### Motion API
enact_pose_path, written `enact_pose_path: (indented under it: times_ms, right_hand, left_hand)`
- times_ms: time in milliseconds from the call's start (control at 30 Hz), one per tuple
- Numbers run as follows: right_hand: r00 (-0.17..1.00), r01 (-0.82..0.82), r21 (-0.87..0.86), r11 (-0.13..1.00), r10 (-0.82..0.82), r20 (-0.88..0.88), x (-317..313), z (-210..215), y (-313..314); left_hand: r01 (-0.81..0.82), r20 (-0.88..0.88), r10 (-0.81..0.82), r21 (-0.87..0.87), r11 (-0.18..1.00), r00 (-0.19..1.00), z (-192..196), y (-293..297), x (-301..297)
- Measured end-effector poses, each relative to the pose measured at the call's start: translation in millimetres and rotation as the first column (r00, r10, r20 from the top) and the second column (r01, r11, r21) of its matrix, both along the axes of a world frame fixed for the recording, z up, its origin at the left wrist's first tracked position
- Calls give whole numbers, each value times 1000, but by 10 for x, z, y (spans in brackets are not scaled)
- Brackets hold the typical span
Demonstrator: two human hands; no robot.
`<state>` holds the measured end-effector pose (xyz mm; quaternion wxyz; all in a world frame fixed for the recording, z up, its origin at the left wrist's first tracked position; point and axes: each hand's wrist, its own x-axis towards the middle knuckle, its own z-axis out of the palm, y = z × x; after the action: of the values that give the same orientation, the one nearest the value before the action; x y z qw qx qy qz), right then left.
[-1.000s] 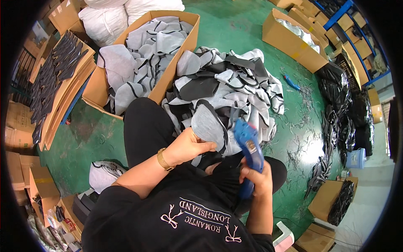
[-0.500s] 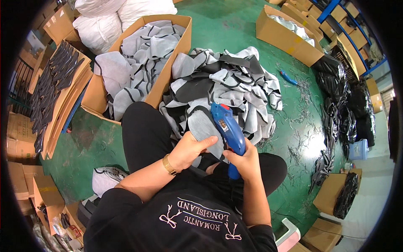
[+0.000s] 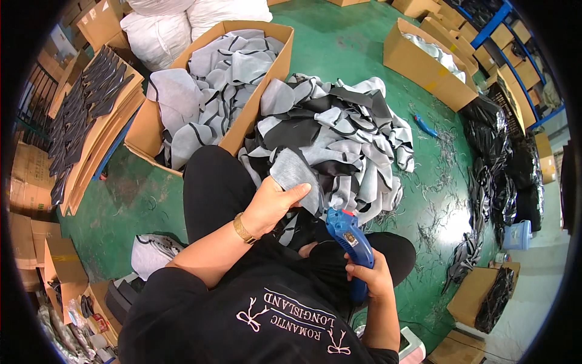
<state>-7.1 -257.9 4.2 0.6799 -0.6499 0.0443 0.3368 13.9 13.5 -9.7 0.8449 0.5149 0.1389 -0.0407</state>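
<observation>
A grey cloth piece [image 3: 293, 169] seems pinched between the left hand's [image 3: 271, 205] fingers [image 3: 297, 193].

Grey fabric piece [image 3: 292, 168] partly hidden by left fingers [image 3: 296, 194], white sacks [image 3: 230, 10] cut off by top edge

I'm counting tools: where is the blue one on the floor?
In the head view, the blue tool lies on the green floor at upper right, beside dark scraps and right of the fabric pile.

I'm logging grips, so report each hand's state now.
Left hand: closed, pinching a gray fabric piece.
Right hand: closed, holding a blue handheld tool.
</observation>
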Motion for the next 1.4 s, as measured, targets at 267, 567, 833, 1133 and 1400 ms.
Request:
enact_pose_path:
  times_ms: [267, 567, 833, 1133, 1400]
  right_hand:
    - [996, -10, 48, 999, 14, -89, 8, -19, -45]
    - [997, -10, 67, 998, 15, -74, 6, 0, -21]
    - [998, -9, 39, 999, 12, -64, 25, 85, 5]
    - [999, -27, 58, 998, 30, -38, 84, 48, 16]
    - [995, 38, 166, 985, -52, 80, 302, 98, 242]
  left_hand:
    - [79, 112, -84, 52, 996, 990, 32, 41, -23]
    - [135, 189, -158, 129, 982, 969, 66, 64, -50]
    - [218, 171, -245, 165, 962, 954, 120, 88, -82]
    - [317, 202, -373, 262, 912, 906, 115, 126, -112]
    - [421, 180, -480, 288, 860, 858, 88, 101, -110]
